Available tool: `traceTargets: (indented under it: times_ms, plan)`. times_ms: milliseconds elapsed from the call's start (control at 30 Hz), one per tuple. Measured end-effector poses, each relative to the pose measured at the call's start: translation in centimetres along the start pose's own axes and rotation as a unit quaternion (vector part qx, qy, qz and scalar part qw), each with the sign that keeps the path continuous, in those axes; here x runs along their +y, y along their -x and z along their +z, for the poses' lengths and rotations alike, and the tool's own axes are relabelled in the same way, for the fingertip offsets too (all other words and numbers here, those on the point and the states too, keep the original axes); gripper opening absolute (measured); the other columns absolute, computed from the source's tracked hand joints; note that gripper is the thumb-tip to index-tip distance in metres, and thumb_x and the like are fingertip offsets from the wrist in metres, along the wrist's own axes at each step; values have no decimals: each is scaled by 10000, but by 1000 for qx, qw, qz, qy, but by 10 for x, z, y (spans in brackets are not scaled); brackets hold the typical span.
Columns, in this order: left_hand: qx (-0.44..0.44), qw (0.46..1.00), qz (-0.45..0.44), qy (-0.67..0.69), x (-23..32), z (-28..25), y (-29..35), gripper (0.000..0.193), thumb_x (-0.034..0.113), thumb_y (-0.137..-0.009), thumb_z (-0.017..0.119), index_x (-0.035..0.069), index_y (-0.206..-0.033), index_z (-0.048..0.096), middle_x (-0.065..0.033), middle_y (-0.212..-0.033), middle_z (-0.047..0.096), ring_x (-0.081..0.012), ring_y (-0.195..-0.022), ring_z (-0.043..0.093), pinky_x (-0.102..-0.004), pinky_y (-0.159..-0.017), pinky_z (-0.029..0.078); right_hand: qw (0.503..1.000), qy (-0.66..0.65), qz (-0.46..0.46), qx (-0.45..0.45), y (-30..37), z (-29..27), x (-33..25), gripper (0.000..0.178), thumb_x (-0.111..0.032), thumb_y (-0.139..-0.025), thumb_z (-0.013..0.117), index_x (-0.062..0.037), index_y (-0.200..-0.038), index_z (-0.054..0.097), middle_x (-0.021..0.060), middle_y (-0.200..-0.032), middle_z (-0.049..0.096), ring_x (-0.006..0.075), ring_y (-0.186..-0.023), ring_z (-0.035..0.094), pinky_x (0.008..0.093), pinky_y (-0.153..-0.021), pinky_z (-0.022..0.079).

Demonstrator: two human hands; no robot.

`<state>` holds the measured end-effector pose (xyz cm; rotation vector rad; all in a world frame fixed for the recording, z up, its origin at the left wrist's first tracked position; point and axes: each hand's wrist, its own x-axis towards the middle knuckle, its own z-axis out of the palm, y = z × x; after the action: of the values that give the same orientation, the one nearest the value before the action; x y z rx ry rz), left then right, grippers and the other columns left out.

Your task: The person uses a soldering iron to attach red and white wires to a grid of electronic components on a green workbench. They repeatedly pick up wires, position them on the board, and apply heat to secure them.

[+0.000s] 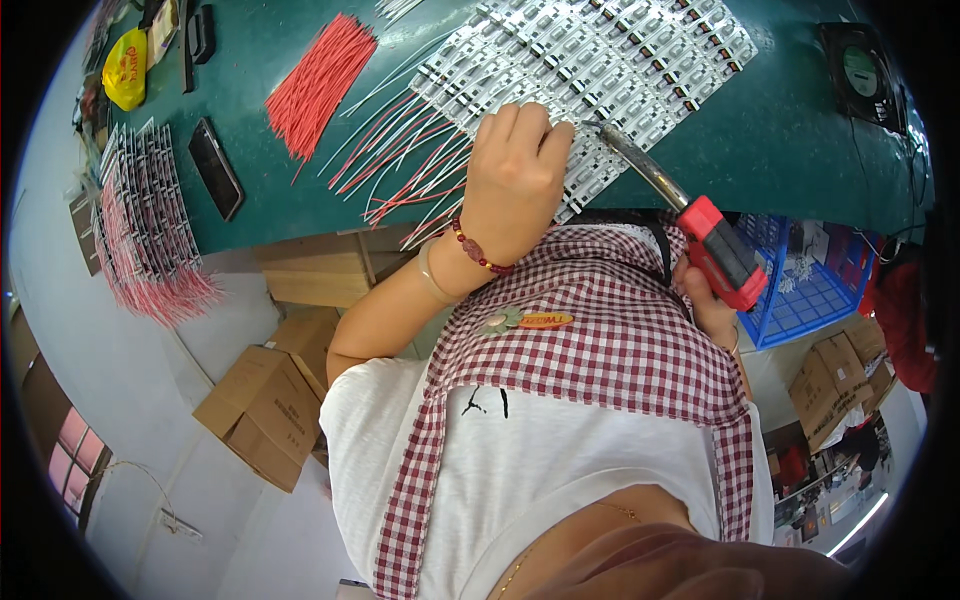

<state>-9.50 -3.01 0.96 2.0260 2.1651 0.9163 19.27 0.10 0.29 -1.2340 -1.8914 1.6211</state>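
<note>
My left hand (515, 165) is bent over a panel of small metal-and-white circuit boards (640, 75), its fingers closed together. What they pinch is hidden under the hand. My right hand (708, 303) grips a red and black soldering iron (722, 255) with a gun-shaped body. Its metal shaft slants up to the left, and the tip reaches the boards just right of my left fingers. Red and white wires (415, 165) fan out from the panel's left edge.
On the green table (400, 215) lie a bundle of red wires (320, 85), a phone (217, 168) and a yellow bag (125, 70). Wired boards (145, 215) hang over the left edge. A black fan-like device (860, 75) stands right; a blue crate (805, 300) and cardboard boxes (265, 410) sit below.
</note>
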Motion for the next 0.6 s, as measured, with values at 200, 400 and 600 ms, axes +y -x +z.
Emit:
traceTargets:
  times_ms: [200, 400, 600]
  plan:
    - [-11, 1000, -2, -16, 0, -1, 1, 173, -13, -686, 660, 45, -848, 640, -59, -720, 453, -225, -687, 480, -337, -632, 396, 992, -101, 74, -16, 3, -3, -21, 121, -119, -867, 610, -8, -912, 600, 20, -785, 577, 121, -711, 540, 271, -652, 446]
    - [-20, 1000, -9, -17, 0, 0, -2, 125, 21, -701, 660, 60, -804, 601, -54, -754, 475, -235, -715, 491, -349, -641, 382, 987, -152, 50, -35, 3, -5, -19, 128, -119, -874, 607, 4, -905, 593, 22, -780, 571, 114, -706, 532, 265, -650, 439]
    - [-32, 998, -32, -38, 9, 2, -10, 111, 45, -707, 656, 66, -757, 559, -52, -785, 492, -236, -755, 502, -361, -648, 374, 989, -126, 79, -11, 14, -5, -1, 119, -111, -859, 624, -8, -918, 609, 23, -792, 583, 119, -710, 548, 266, -642, 446]
